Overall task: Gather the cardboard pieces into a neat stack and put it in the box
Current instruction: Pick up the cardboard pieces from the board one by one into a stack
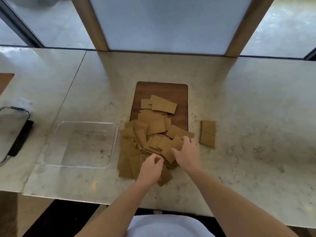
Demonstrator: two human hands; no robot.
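Several brown cardboard pieces (150, 132) lie in a loose, overlapping heap across the near end of a dark wooden board (181, 93) and the marble counter. Two more cardboard pieces (207, 133) lie apart to the right of the heap. A clear plastic box (82, 145) stands with nothing in it just left of the heap. My right hand (187, 152) rests on the heap's near right side, fingers spread over a few pieces. My left hand (151, 167) hovers over the heap's near edge with fingers curled; whether it pinches a piece is unclear.
A clear lidded container with a black edge (13, 132) sits at the far left of the counter. Another wooden board's corner (5, 79) shows at the left edge. The counter's front edge (119, 200) runs close to my body; windows stand behind.
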